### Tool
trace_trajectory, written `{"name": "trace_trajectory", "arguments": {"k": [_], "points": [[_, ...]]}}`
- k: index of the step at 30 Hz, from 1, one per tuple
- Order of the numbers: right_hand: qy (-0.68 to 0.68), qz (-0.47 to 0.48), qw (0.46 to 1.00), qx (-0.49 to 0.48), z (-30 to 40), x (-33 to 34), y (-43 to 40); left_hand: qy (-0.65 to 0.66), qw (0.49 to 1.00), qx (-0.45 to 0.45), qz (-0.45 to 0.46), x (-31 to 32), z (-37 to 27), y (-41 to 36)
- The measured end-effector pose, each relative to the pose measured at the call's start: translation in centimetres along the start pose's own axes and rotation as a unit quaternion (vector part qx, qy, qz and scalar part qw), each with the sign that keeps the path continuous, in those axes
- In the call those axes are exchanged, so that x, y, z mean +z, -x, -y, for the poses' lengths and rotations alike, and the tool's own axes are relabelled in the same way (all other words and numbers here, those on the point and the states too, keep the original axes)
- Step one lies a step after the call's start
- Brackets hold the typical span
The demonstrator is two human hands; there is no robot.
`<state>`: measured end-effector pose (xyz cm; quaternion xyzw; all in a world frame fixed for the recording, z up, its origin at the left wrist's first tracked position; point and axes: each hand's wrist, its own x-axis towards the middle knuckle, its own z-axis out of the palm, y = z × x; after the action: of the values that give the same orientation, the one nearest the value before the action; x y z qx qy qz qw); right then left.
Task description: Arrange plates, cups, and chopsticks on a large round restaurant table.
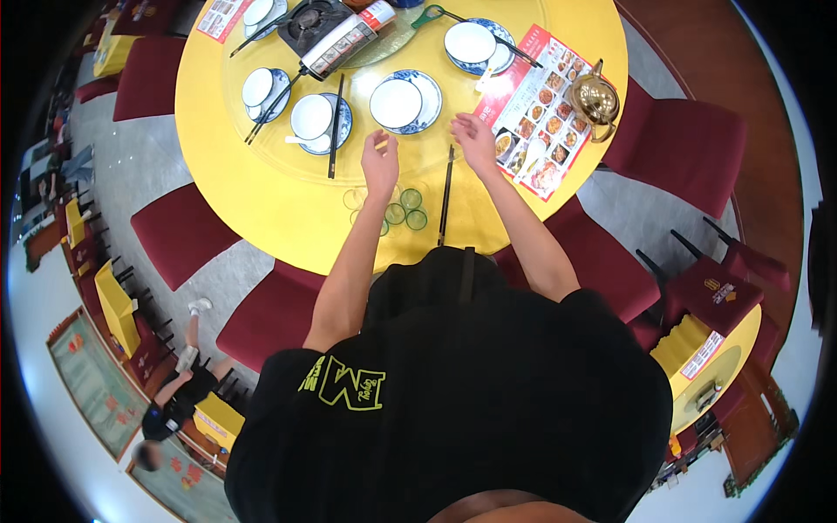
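My left hand (380, 160) hangs over the round table, just short of a white bowl (395, 103) on a blue-and-white plate (431, 108). Nothing is in its loosely bent fingers. My right hand (475, 137), also empty with fingers apart, is to the right of that plate, beside a red-edged picture menu (549, 104). Below it, a pair of black chopsticks (447, 196) points towards me. Several green-tinted drinking glasses (395, 214) stand together between my forearms, some partly hidden by the left one. A white spoon (533, 155) lies on the menu.
On the yellow-covered table (281, 216), a glass turntable carries a portable gas stove (314, 26). More bowl settings (311, 116) stand left and another (469, 42) right. A brass-coloured teapot (594, 98) sits near the right edge. Maroon chairs (680, 150) surround the table; a person (180, 392) is further off.
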<state>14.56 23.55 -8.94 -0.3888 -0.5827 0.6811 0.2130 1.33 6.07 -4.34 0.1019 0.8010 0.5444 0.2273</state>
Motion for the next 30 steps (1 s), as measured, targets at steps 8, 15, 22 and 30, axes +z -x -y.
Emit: {"name": "trace_trajectory", "arguments": {"k": [8, 15, 22, 30], "points": [[0.332, -0.377, 0.863, -0.053, -1.1, -10.0, 8.1, -0.008, 0.992, -0.018, 0.122, 0.5, 0.1, 14.4], [0.345, -0.239, 0.907, 0.03, -2.7, -13.6, 5.5, 0.002, 0.972, -0.059, 0.226, 1.2, -0.7, 17.5], [-0.098, -0.125, 0.976, 0.151, 1.6, -2.9, 6.5, -0.045, 0.978, -0.027, 0.2, 1.3, -3.1, 13.5], [-0.261, -0.069, 0.928, 0.256, 2.1, 10.5, 3.8, 0.151, 0.976, -0.152, 0.039, -0.4, -0.6, 4.8]]}}
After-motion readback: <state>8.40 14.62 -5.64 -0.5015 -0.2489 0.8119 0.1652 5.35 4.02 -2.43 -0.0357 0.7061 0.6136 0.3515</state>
